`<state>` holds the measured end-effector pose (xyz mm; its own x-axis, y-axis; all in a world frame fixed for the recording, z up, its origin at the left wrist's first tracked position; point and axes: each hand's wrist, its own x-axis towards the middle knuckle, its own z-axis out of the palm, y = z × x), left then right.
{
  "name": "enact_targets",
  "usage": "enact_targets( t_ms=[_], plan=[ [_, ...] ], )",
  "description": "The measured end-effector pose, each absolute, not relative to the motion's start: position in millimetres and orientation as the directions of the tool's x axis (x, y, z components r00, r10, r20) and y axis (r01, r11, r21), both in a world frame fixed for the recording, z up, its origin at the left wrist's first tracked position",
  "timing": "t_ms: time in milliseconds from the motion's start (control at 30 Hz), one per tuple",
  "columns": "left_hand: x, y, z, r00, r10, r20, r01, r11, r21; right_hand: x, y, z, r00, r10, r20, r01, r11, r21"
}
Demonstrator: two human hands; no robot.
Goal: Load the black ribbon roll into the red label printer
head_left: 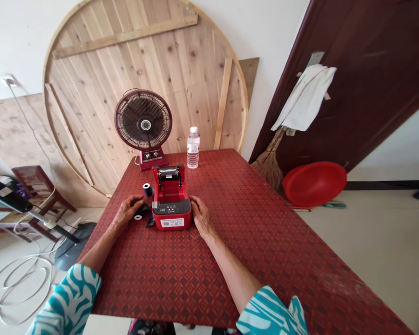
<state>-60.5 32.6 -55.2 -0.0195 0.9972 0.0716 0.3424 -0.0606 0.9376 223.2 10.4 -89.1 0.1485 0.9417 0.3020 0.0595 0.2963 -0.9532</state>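
A small red and black printer stands on the table with its lid raised; its red inner bay shows, and a white label is on the front. My right hand rests along the printer's right side, fingers loosely bent against the casing. To the left of the printer, my left hand has its fingers curled over a black roll with a white core end. Another black roll with a white core stands just behind it. Dark strips lie by the printer's left side, partly hidden.
A dark red fan and a water bottle stand at the back of the red patterned table. A round wooden panel leans on the wall behind. On the right are a broom and a red basin.
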Motion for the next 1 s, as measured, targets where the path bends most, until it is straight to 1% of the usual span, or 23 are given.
enact_targets(
  t_ms=[67,100,167,233,300,367,467,567,667,700,767,833,933,1000],
  plan=[
    [-72.6,23.2,-54.1,-0.024,0.983,0.179,0.412,-0.154,0.898,223.0,10.6,-89.0,0.150,0.940,0.308,0.053,0.303,-0.951],
    [-79.9,18.4,-52.1,0.016,0.969,0.248,0.466,-0.227,0.855,222.8,10.9,-89.0,0.151,0.939,0.309,0.049,0.305,-0.951],
    [-93.4,10.4,-46.8,0.200,0.919,0.340,0.569,-0.391,0.723,222.3,11.4,-88.9,0.157,0.939,0.307,0.043,0.304,-0.952],
    [-101.3,6.1,-41.8,0.412,0.850,0.327,0.607,-0.524,0.597,221.8,11.9,-89.0,0.164,0.939,0.303,0.049,0.299,-0.953],
    [-101.4,5.9,-38.4,0.558,0.780,0.285,0.595,-0.614,0.518,221.6,12.3,-89.4,0.169,0.938,0.301,0.058,0.296,-0.954],
    [-95.6,8.9,-37.2,0.630,0.730,0.265,0.576,-0.668,0.471,221.6,12.7,-90.3,0.170,0.937,0.304,0.064,0.298,-0.953],
    [-84.8,15.6,-39.2,0.641,0.716,0.277,0.574,-0.686,0.447,222.0,13.5,-92.4,0.169,0.933,0.318,0.066,0.311,-0.948],
    [-80.1,18.7,-42.8,0.547,0.779,0.307,0.598,-0.620,0.508,222.2,14.2,-93.9,0.168,0.929,0.330,0.067,0.324,-0.944],
    [-81.3,14.3,-40.1,0.332,0.896,0.293,0.601,-0.441,0.667,222.0,14.5,-93.8,0.167,0.929,0.331,0.065,0.324,-0.944],
    [-81.9,11.4,-36.3,0.249,0.926,0.282,0.562,-0.376,0.737,222.0,14.4,-93.5,0.165,0.930,0.329,0.063,0.323,-0.944],
    [-81.5,4.5,-24.1,0.110,0.962,0.250,0.416,-0.272,0.867,222.0,14.0,-92.6,0.161,0.932,0.326,0.060,0.320,-0.945],
    [-78.0,-2.9,-7.2,0.044,0.980,0.193,0.241,-0.198,0.950,222.3,13.4,-91.7,0.163,0.932,0.325,0.060,0.319,-0.946],
    [-66.9,-12.5,19.7,0.038,0.995,0.093,0.065,-0.096,0.993,222.4,12.9,-91.0,0.154,0.934,0.321,0.059,0.316,-0.947],
    [-57.0,-16.2,33.6,0.048,0.996,0.071,0.024,-0.072,0.997,222.2,12.8,-90.3,0.152,0.934,0.323,0.067,0.317,-0.946]
  ],
)
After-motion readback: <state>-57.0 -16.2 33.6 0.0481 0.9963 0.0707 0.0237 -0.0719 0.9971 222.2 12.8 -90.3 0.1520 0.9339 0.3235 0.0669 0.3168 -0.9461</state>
